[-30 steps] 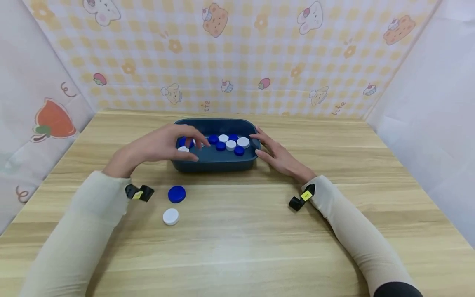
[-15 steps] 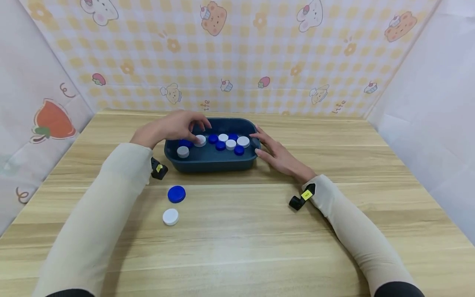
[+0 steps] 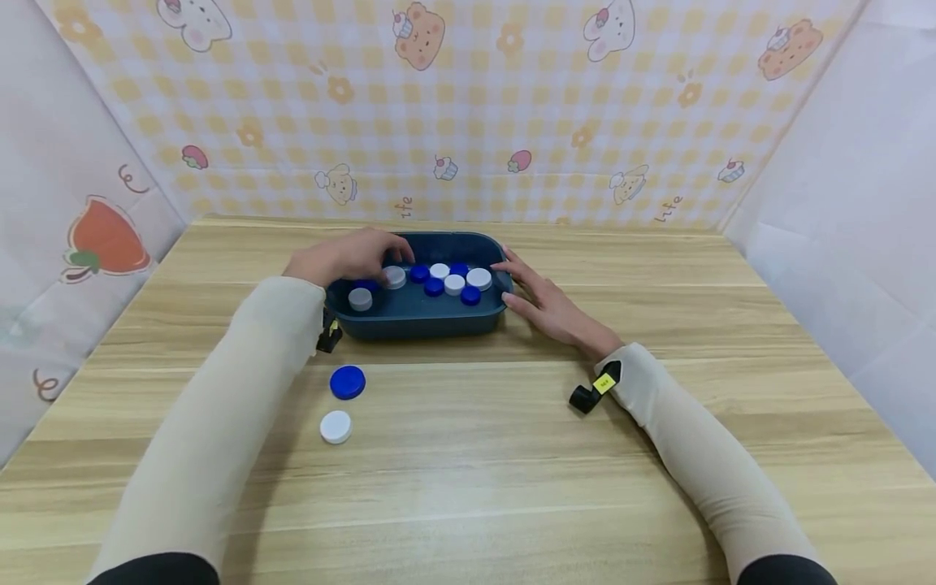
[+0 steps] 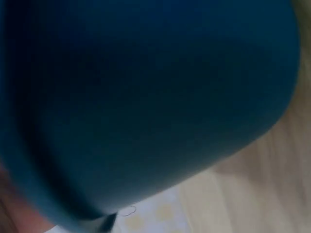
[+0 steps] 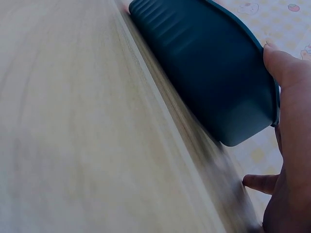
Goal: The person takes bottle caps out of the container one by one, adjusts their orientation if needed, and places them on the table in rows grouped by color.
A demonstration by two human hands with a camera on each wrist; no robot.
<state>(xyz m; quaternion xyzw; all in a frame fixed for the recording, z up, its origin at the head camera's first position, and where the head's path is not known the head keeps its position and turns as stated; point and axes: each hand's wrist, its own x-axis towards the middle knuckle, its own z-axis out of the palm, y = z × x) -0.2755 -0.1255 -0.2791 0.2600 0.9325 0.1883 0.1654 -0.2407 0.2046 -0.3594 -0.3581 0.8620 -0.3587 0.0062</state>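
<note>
A dark blue-green tray (image 3: 424, 327) holds several blue and white round caps, among them a white cap (image 3: 395, 278) near its left end. Over that end my left hand (image 3: 358, 253) reaches in with bent fingers. Its thumb tip is beside the white cap, a gap shows between thumb and forefinger, and the other fingertips are hidden. My right hand (image 3: 552, 310) rests its spread fingers against the right end of the tray, touching the rim. In the right wrist view the thumb (image 5: 279, 63) lies at the rim. Only the tray's outer wall (image 4: 146, 97) fills most of the left wrist view.
On the wooden table (image 3: 468, 487), in front of the tray, lie a loose blue cap (image 3: 347, 382) and a loose white cap (image 3: 335, 426). A patterned cloth (image 3: 468, 97) rises behind the table's far edge. White sheets stand at both sides.
My left hand has moved right and farther into the tray, uncovering a white cap at the front left. My right hand keeps its place at the tray's end.
</note>
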